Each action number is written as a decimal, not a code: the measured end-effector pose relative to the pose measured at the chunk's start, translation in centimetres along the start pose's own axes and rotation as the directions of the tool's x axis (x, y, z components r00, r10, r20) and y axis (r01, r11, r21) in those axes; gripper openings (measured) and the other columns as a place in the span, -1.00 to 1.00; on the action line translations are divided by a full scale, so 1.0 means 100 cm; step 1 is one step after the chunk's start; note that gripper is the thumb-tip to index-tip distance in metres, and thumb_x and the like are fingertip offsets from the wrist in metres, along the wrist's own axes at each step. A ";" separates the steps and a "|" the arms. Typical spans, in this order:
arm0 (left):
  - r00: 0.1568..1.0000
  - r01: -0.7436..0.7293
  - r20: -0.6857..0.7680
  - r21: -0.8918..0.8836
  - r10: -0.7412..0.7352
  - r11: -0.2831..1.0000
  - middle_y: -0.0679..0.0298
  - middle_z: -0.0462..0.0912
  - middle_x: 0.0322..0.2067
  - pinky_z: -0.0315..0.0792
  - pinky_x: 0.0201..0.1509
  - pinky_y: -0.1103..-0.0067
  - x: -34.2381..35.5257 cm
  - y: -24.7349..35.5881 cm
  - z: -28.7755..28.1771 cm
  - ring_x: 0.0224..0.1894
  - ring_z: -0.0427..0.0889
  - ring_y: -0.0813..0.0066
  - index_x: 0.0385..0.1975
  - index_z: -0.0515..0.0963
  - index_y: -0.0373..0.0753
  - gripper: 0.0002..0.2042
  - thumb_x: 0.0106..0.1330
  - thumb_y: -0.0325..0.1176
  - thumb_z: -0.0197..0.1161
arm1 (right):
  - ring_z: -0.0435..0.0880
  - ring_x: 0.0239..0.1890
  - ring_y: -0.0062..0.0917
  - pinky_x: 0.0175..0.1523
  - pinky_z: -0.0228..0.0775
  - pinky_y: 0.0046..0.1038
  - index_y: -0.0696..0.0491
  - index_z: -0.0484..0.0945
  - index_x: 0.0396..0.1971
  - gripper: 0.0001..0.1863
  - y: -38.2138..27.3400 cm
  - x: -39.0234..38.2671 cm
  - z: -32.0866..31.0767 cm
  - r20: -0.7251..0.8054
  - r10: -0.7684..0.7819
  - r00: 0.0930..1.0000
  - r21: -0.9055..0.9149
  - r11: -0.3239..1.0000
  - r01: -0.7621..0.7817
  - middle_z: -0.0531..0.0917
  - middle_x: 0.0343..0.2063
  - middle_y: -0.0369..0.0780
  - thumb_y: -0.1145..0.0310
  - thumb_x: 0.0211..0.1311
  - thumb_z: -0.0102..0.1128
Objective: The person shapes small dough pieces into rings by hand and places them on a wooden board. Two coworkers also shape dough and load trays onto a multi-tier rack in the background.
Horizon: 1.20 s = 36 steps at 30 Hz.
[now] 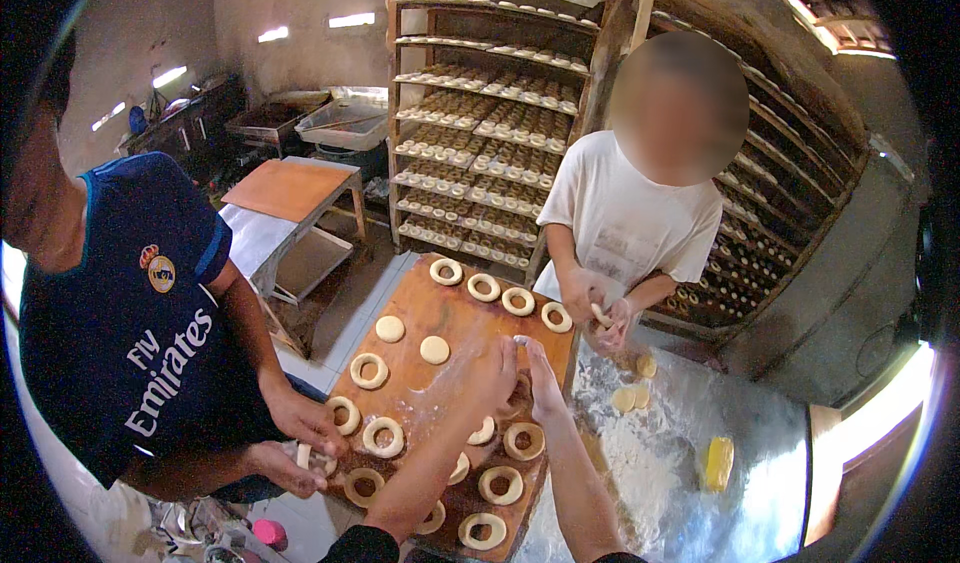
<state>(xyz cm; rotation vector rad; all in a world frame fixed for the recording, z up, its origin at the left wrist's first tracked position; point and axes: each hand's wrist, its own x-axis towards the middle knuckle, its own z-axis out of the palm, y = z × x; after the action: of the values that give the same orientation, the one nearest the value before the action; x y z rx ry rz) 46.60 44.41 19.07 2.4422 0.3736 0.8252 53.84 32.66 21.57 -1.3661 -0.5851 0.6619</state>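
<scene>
Your left hand (pixel 491 377) and right hand (pixel 546 383) are raised close together above the wooden board (pixel 425 391), nearer its right edge than its left. The left hand is partly closed, fingers drawn toward the right; the right hand is held upright with fingers fairly straight. A small pale bit shows at your fingertips (too small to identify), so whether either hand grips dough cannot be told.

The dough rings lie on the board. Four form a row along the far edge, starting with the far-left ring (pixel 433 272) by the far-left corner. Others stand along the left edge, including a left-edge ring (pixel 355 373), and three along the right edge, topped by a right-edge ring (pixel 508 442). Two flat discs (pixel 434 350) without holes sit between the far row and your left hand. Further pieces are partly hidden by your left forearm.

At the board's left edge, a co-worker in a blue shirt (pixel 150 333) has both hands on a piece of dough (pixel 304 455). Across from you, a co-worker in a white shirt (pixel 630 208) handles a dough strip (pixel 601 315) above the floured metal tabletop (pixel 680 413), where a yellow block (pixel 718 464) lies toward the right edge.
</scene>
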 end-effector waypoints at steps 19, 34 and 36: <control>0.831 0.422 0.142 0.470 -0.538 0.775 -0.07 0.45 0.07 0.29 0.16 -0.01 -0.029 -0.021 -0.003 0.11 0.46 -0.07 0.31 0.24 -0.19 -0.36 0.26 -0.13 0.28 | 0.44 0.21 0.02 0.25 0.16 0.12 -0.08 0.12 0.28 -0.21 0.027 -0.014 0.017 -0.168 0.020 0.986 -0.962 0.214 -0.168 0.49 0.06 0.14 -0.04 0.15 0.29; 0.990 0.135 0.025 0.020 -0.136 0.991 -0.01 0.49 -0.31 0.44 -0.15 0.15 -0.075 0.118 0.028 -0.25 0.55 -0.03 0.00 0.45 -0.28 -0.67 0.24 -0.43 0.27 | 0.68 -0.19 0.00 -0.09 0.51 -0.10 0.07 0.69 -0.31 -0.65 0.041 -0.177 -0.310 -0.489 0.021 0.872 -0.722 0.552 -0.418 0.69 -0.31 0.06 0.09 0.18 0.15; 0.998 0.052 0.020 0.054 -0.053 0.997 0.03 0.48 -0.36 0.43 -0.20 0.17 -0.080 0.140 0.036 -0.31 0.54 0.00 -0.05 0.46 -0.28 -0.71 0.25 -0.43 0.26 | 0.68 -0.18 0.01 -0.08 0.51 -0.09 0.08 0.69 -0.28 -0.63 0.047 -0.178 -0.334 -0.524 -0.079 0.848 -0.736 0.542 -0.405 0.68 -0.30 0.08 0.07 0.16 0.16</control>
<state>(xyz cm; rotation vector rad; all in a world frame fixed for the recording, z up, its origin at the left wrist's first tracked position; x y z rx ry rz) 43.83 28.17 20.75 2.4774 0.4553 0.7761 65.19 -2.74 12.93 -2.4474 -0.3173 0.0908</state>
